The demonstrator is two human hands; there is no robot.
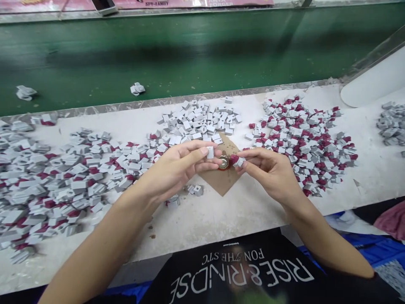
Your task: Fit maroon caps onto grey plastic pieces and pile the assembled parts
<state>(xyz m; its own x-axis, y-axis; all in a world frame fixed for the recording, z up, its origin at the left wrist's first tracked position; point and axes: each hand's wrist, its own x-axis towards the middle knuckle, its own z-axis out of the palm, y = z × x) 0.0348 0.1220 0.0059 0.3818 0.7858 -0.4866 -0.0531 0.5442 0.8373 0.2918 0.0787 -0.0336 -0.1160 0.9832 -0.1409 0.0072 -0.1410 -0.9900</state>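
Note:
Between the thumb and fingers of my left hand (186, 160) is a small light-grey plastic block (210, 152). My right hand (268, 171) pinches a small plastic piece in grey and dark red (236, 161), its red end turned toward the left hand. The two pieces are apart. Under the fingertips lies a brown square board (223, 185), and on it a round metal-rimmed part (224, 162) with a reddish edge, partly hidden by the fingers. A few loose grey pieces (195, 190) lie below my left hand.
Plain grey blocks (199, 120) are heaped behind my hands. Grey-and-red pieces form a pile (310, 143) at right and a wide spread (63, 185) at left. Beyond the table runs a green belt (202, 50) carrying grey pieces (137, 88). A white rounded object (373, 80) stands at the right.

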